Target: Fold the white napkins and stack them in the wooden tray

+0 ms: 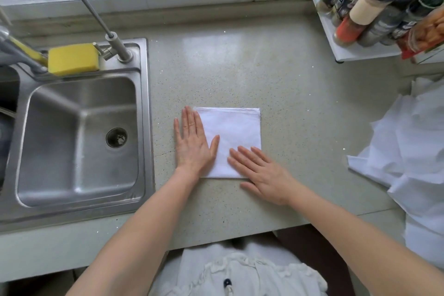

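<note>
Nearest the person, at six o'clock, both forearms reach out over the desk [276, 84]; the right hand [260, 173] lies flat with its fingers [242, 155] straight and spread, pressing the near right corner of a folded napkin [234, 138]; the left hand [193, 142] lies flat as well, fingers straight and together, holding down the napkin's left edge; neither hand grips anything. The napkin sits at the centre of the desk as a neat square, its layered edges showing along the far side, so this one looks folded and is being smoothed; it has not yet been stacked. At three o'clock a loose heap of white cloth [408, 146] waits, probably the napkins left to fold. At nine o'clock is the sink [79, 142], with a yellow sponge [73, 59] at ten o'clock; at two o'clock stands a rack of spice jars [374, 14]. No wooden tray is in view, so the stacking appears to be wholly ahead.
</note>
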{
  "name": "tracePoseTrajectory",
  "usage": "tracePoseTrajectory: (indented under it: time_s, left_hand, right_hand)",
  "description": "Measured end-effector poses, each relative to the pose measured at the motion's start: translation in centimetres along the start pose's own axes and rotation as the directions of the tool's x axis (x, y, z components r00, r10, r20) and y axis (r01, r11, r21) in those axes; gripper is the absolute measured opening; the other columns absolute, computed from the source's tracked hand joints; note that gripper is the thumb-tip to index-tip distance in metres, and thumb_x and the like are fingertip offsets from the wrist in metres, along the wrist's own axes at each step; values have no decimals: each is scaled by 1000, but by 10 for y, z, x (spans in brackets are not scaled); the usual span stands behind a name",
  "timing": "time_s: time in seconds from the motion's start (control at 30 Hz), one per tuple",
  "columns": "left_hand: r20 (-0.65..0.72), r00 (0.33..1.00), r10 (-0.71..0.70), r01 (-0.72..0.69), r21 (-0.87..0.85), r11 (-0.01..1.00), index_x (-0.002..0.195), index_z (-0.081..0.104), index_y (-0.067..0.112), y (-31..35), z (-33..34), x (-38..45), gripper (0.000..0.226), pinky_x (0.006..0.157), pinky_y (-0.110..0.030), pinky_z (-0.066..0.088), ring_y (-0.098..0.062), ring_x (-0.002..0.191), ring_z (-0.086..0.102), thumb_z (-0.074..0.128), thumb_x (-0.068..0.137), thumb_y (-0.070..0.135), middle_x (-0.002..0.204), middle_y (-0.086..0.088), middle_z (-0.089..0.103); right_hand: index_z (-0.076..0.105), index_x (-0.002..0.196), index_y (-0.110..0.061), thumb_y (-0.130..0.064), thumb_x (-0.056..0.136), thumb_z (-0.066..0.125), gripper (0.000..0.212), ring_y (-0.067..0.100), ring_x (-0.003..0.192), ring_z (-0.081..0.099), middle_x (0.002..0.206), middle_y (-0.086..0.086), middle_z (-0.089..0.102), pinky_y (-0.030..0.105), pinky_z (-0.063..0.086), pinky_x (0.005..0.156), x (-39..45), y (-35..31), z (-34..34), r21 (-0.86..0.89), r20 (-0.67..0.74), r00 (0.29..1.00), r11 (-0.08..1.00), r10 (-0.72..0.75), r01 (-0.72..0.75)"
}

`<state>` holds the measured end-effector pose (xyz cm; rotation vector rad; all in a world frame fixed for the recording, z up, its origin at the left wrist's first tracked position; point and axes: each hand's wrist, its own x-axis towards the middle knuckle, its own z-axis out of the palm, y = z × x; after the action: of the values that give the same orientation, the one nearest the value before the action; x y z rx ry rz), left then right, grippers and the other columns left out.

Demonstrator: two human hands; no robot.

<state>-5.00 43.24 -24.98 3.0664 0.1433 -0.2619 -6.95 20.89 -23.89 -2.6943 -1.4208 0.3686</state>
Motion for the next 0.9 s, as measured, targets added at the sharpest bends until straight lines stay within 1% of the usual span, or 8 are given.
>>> tracePoseTrajectory:
  time_s: [0.07, 0.13, 0.2, 0.5, 0.6, 0.7, 0.8, 0.9]
  left_hand:
    - [-26, 958, 285, -284, 46, 958, 152, 7, 1, -12, -2, -8, 80, 119, -47, 3, -31, 147, -2, 11, 95, 58, 158, -20, -1]
    - [21, 790, 613, -613, 15, 790, 153, 7, 8, -31, -3, -24, 74, 119, -40, 3, -24, 148, -2, 17, 98, 57, 160, -12, 0]
    - [116, 705, 700, -699, -54, 713, 153, 0, 14, -47, -5, -41, 76, 119, -34, -2, -19, 148, -6, 22, 98, 61, 160, -5, -5]
    - [116, 764, 635, -622, -132, 772, 153, 14, 22, -59, -22, -36, 79, 115, -30, 19, -13, 145, 17, 35, 90, 65, 160, 6, 12]
    - [103, 816, 569, -509, -338, 792, 145, 39, 27, -57, -28, -32, 63, 106, -30, 33, -10, 131, 37, 51, 87, 50, 150, 13, 34]
    - [112, 938, 329, -201, -598, 776, 109, 68, 19, -45, -40, -21, 27, 84, -32, 45, -11, 96, 58, 55, 93, 36, 111, 7, 65]
    - [245, 963, 111, 108, -728, 677, 89, 64, 19, -36, -51, -8, 28, 61, -30, 40, -12, 64, 53, 50, 96, 42, 76, 3, 63]
    - [227, 972, 56, 106, -642, 759, 80, 59, 21, -33, -51, 3, 27, 55, -30, 37, -16, 64, 52, 50, 96, 41, 69, 4, 58]
  right_hand:
    - [6, 154, -17, -49, 102, 15, 61, 18, 148, 0, 160, 2, 4, 37, 7, 118, -7, 12, 3, 20, 39, 996, 997, 80, -81]
    - [9, 153, -12, -48, 103, 16, 62, 23, 148, 4, 160, 8, 6, 39, 11, 118, -10, 18, 0, 8, 40, 994, 994, 105, -105]
    - [24, 149, -3, -40, 102, 24, 60, 33, 144, 19, 155, 19, 21, 45, 25, 116, -10, 19, -3, -29, 9, 997, 997, 78, -78]
    - [68, 101, -2, -9, 71, 52, 35, 30, 94, 66, 105, 14, 67, 35, 57, 73, 22, -1, -20, -69, -214, 973, 995, -90, 77]
    - [67, 84, -9, -11, 72, 55, 17, 29, 77, 64, 85, 7, 68, 33, 52, 57, 35, -6, -30, 158, -194, 975, 984, 111, -81]
    - [67, 76, -14, -19, 87, 55, 17, 20, 65, 57, 69, 4, 64, 30, 40, 59, 46, 8, -48, 551, -79, 867, 746, 492, -373]
    - [56, 62, -14, -23, 87, 63, 27, 12, 56, 42, 55, -2, 48, 30, 29, 55, 53, 26, -60, 718, 6, 795, 551, 607, -426]
    - [58, 69, -16, -24, 87, 61, 20, 17, 65, 49, 65, 2, 56, 30, 32, 58, 58, 39, -61, 709, 53, 746, 502, 663, -496]
